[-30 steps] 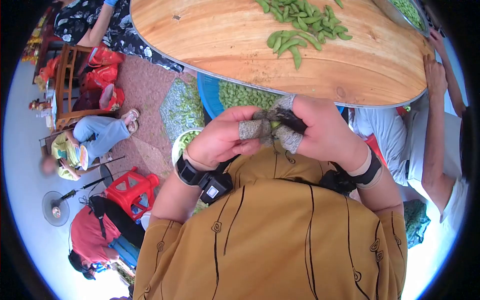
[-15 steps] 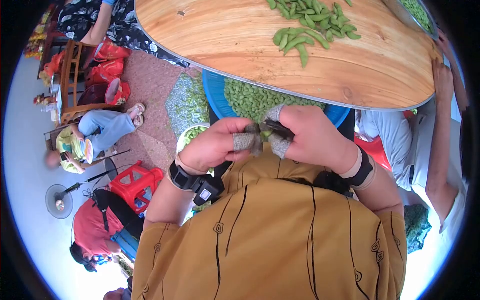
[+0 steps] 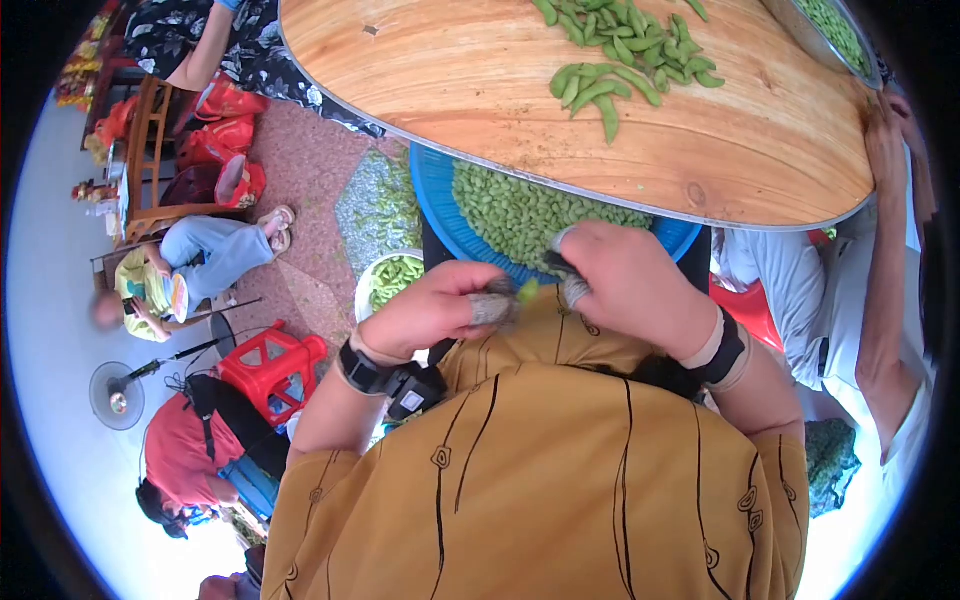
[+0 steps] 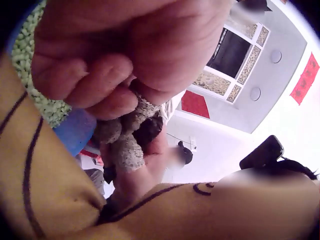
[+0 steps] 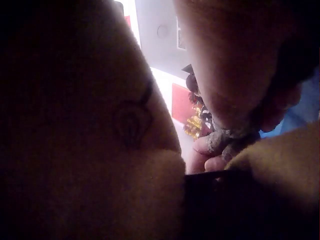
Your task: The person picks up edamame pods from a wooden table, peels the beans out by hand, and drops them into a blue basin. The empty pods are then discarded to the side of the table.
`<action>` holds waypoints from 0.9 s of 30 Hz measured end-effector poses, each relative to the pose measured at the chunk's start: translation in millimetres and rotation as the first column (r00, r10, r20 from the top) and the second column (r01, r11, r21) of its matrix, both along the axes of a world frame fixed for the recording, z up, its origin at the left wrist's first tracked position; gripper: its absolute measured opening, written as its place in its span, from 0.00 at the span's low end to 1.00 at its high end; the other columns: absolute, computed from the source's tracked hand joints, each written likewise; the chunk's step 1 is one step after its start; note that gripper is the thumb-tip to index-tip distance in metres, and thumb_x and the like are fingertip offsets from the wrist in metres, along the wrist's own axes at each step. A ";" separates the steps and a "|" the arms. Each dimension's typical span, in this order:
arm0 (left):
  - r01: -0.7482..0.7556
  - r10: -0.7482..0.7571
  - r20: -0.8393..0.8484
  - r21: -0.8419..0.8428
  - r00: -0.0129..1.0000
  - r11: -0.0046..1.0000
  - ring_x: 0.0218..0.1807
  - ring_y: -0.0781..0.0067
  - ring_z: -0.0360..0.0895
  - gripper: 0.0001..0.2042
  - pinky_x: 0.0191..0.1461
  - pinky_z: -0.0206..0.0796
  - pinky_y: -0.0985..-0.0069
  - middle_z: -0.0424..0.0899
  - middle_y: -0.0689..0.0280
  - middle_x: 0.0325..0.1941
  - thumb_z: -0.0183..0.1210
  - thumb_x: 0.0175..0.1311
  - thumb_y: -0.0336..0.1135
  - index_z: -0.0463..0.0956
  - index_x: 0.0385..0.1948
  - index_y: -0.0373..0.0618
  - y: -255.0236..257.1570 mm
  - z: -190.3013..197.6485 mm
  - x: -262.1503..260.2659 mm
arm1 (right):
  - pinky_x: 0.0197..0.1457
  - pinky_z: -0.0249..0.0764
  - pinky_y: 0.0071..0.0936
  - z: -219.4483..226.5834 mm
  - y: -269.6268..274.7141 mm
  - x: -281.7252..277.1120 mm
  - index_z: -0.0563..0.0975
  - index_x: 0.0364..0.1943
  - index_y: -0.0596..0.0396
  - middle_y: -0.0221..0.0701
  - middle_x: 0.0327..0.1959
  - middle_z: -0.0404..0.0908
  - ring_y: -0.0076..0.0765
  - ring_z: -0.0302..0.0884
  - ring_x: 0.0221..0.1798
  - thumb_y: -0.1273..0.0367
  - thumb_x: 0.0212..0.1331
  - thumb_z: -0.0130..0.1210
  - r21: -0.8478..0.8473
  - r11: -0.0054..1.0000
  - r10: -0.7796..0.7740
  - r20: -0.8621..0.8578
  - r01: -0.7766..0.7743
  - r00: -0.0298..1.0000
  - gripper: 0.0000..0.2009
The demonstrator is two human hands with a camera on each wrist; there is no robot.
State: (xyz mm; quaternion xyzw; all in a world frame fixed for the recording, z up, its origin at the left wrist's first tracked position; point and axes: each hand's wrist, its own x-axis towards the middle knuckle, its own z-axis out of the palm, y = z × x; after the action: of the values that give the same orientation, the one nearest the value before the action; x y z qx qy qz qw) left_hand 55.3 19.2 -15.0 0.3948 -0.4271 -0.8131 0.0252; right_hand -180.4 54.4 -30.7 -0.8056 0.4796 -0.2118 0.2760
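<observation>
In the head view my left hand (image 3: 425,310) pinches a small, blurred green soybean pod (image 3: 528,291) at its fingertips. My right hand (image 3: 635,285) is a short way to the right, fingers curled, apart from the pod. Grey covers (image 3: 576,290) wrap fingertips on both hands. Between the right thumb and finger is something dark; I cannot tell if it is a cover or a held thing. Below the hands, a blue basin (image 3: 435,200) holds shelled green beans (image 3: 520,205). The left wrist view shows curled left fingers (image 4: 100,82) close to the right hand's covered fingers (image 4: 131,152).
A wooden table (image 3: 450,90) overhangs the basin, with a pile of pods (image 3: 620,45) on it and a metal bowl of beans (image 3: 830,35) at its corner. A white bowl of pods (image 3: 395,280) stands left. A person's arm (image 3: 880,250) leans at the right; a red stool (image 3: 270,370) stands left.
The hands, together over the pod a second ago, have drawn apart; the green pod stays with the left hand. The view has shifted slightly, showing more of the basin.
</observation>
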 end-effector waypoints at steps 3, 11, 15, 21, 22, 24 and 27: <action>0.120 -0.010 0.303 -0.346 0.953 0.931 0.20 0.81 0.70 0.04 0.24 0.59 0.81 0.72 0.73 0.18 0.55 0.59 0.30 0.75 0.26 0.43 -4.0 -10.1 23.8 | 0.39 0.74 0.45 -14.7 -2.1 -12.1 0.73 0.30 0.60 0.42 0.34 0.77 0.53 0.76 0.38 0.75 0.41 0.54 0.032 0.999 0.018 0.006 -0.018 1.000 0.09; 0.748 0.184 0.801 -0.598 0.570 0.287 0.34 0.52 0.80 0.10 0.36 0.71 0.60 0.81 0.53 0.28 0.58 0.50 0.29 0.78 0.36 0.45 -18.8 -47.8 12.1 | 0.40 0.72 0.46 -32.7 4.8 -37.8 0.74 0.32 0.61 0.49 0.29 0.77 0.59 0.75 0.36 0.76 0.43 0.52 0.161 0.969 -0.168 -0.128 0.187 0.977 0.09; 0.660 -0.063 0.676 -0.690 0.734 0.297 0.35 0.53 0.80 0.12 0.39 0.72 0.63 0.83 0.58 0.30 0.57 0.48 0.27 0.77 0.37 0.45 -31.8 -62.8 -46.7 | 0.37 0.71 0.47 -41.4 15.2 -57.1 0.74 0.31 0.61 0.51 0.26 0.75 0.62 0.73 0.33 0.72 0.48 0.55 0.154 0.951 -0.248 -0.129 0.267 0.960 0.07; 0.511 -0.223 0.464 -0.820 0.857 0.257 0.41 0.51 0.79 0.18 0.46 0.71 0.62 0.83 0.57 0.36 0.57 0.44 0.24 0.76 0.42 0.48 -38.9 -120.4 -96.3 | 0.33 0.70 0.45 -52.1 33.0 -79.1 0.73 0.31 0.62 0.51 0.26 0.75 0.62 0.72 0.32 0.69 0.52 0.57 0.214 0.900 -0.372 -0.076 0.379 0.925 0.09; 0.515 -0.231 0.466 -0.819 0.854 0.254 0.41 0.51 0.79 0.18 0.46 0.71 0.62 0.83 0.57 0.36 0.57 0.44 0.24 0.76 0.42 0.48 -37.8 -124.3 -99.4 | 0.33 0.70 0.45 -52.8 35.5 -80.6 0.73 0.31 0.62 0.51 0.26 0.75 0.62 0.72 0.32 0.69 0.52 0.57 0.217 0.897 -0.379 -0.074 0.385 0.923 0.09; 0.589 -0.183 0.568 -0.802 0.803 0.097 0.48 0.51 0.77 0.15 0.49 0.70 0.60 0.80 0.55 0.43 0.54 0.47 0.24 0.77 0.40 0.46 -35.4 -129.0 -103.6 | 0.37 0.73 0.49 -54.0 39.3 -81.5 0.73 0.29 0.62 0.51 0.24 0.76 0.60 0.76 0.32 0.75 0.43 0.53 0.218 0.894 -0.390 -0.046 0.391 0.919 0.07; 0.599 -0.187 0.588 -0.800 0.787 0.008 0.55 0.50 0.72 0.16 0.56 0.66 0.59 0.77 0.53 0.50 0.54 0.51 0.26 0.77 0.44 0.46 -35.3 -131.5 -105.7 | 0.36 0.73 0.49 -53.8 42.0 -83.1 0.73 0.29 0.61 0.51 0.23 0.76 0.60 0.75 0.31 0.75 0.44 0.53 0.226 0.896 -0.381 -0.056 0.383 0.923 0.07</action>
State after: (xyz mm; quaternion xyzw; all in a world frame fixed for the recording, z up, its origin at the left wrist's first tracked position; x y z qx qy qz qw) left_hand -50.4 -16.0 -146.5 0.2653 -0.9356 -0.2312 -0.0277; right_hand -263.4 96.4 -84.5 -0.6588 0.6512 -0.2001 0.3191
